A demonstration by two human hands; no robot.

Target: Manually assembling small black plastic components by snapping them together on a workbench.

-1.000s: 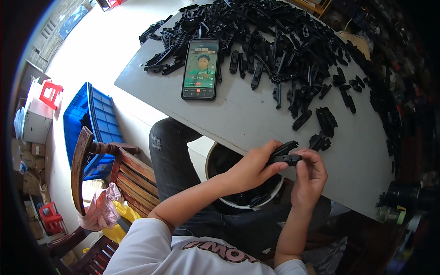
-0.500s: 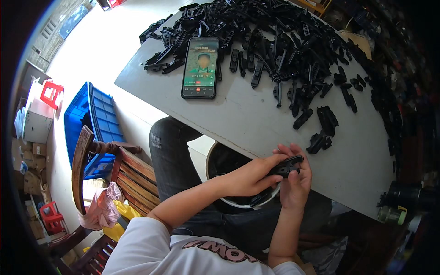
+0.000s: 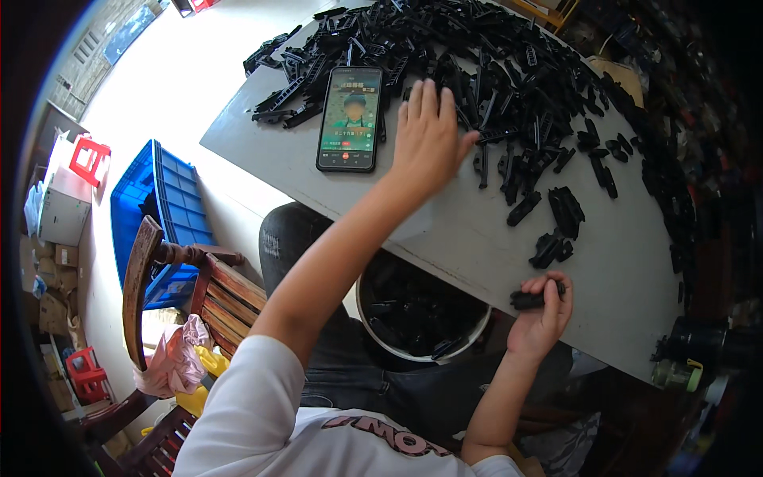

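My left hand [image 3: 429, 143] is stretched out over the table with its fingers extended. Its fingertips reach the near edge of a large heap of black plastic parts [image 3: 493, 71], just right of a phone [image 3: 347, 119] lying face up. Whether the fingertips touch a part is not clear. Near the table's front edge, my right hand [image 3: 542, 318] has its fingers curled around a short black plastic part [image 3: 528, 300]. A few similar loose black parts [image 3: 566, 211] lie beyond it on the grey tabletop [image 3: 445, 238].
Below the table edge, between my legs, stands a round white-rimmed bucket [image 3: 364, 306] with black parts inside. To the left are a wooden chair [image 3: 230, 298] with pink cloth, a blue crate [image 3: 184, 199] and red stools [image 3: 89, 163]. A dark cylindrical object [image 3: 691, 338] is at the table's right corner.
My left hand has let go of the black part and moved up and away to the heap. My right hand keeps the part and has shifted slightly right, uncovering the bucket.
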